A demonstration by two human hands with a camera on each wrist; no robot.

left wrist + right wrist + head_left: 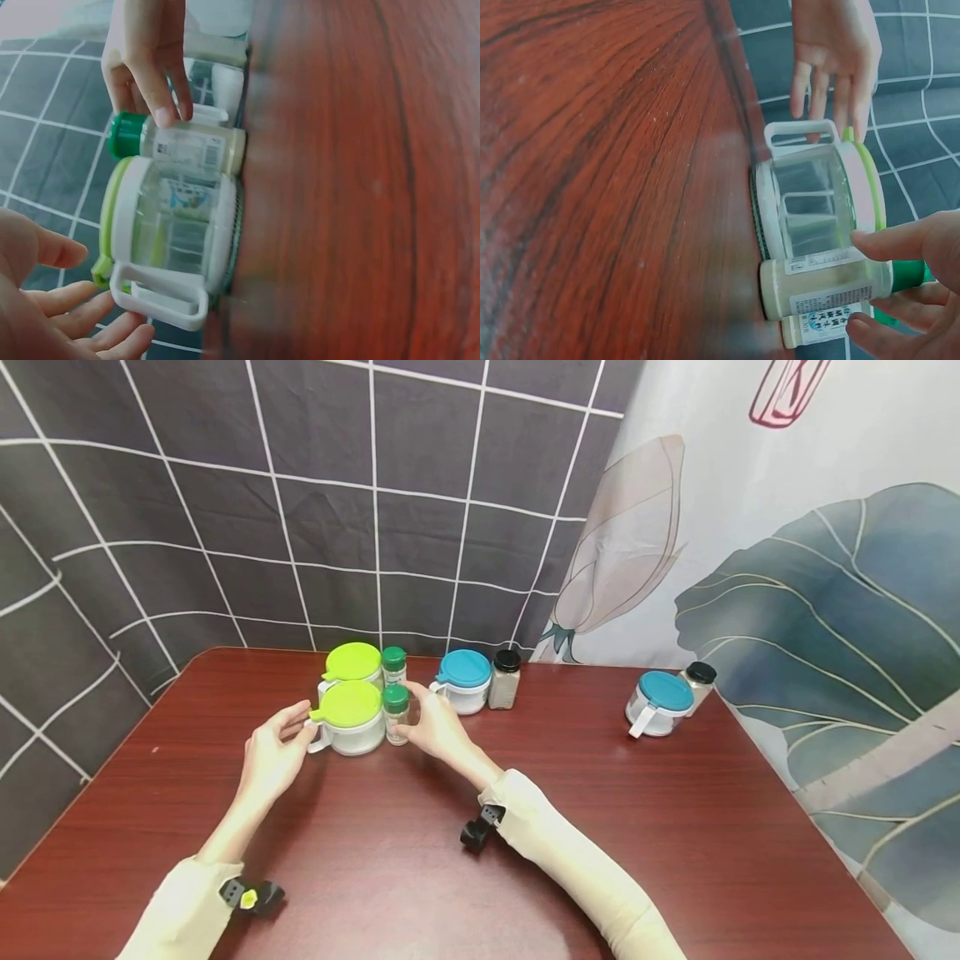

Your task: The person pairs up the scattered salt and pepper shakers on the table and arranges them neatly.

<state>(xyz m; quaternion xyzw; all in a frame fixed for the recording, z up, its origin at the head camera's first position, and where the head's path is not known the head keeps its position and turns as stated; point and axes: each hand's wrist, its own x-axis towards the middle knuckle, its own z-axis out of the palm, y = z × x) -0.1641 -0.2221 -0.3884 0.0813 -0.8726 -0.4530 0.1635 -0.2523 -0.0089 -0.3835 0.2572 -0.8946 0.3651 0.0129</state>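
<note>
Two clear jars with lime-green lids, a front jar [352, 727] and a rear jar [352, 662], stand one behind the other. Along their right side are two green-capped spice bottles, one in front [396, 714] and one at the back [393, 665]. My left hand [273, 756] is beside the front jar's white handle [161, 296], fingers spread and holding nothing. From the right, my right hand [442, 731] reaches the bottles, its thumb by the front one and its forefinger near the back one. Whether it presses on them is hard to tell.
Further right stand a blue-lidded jar [465, 681] and a black-capped spice bottle [505, 681]. Near the table's right edge are another blue-lidded jar [658, 703] and a black-capped bottle [699, 685]. A grey checked cloth [322, 527] hangs behind the table [390, 860].
</note>
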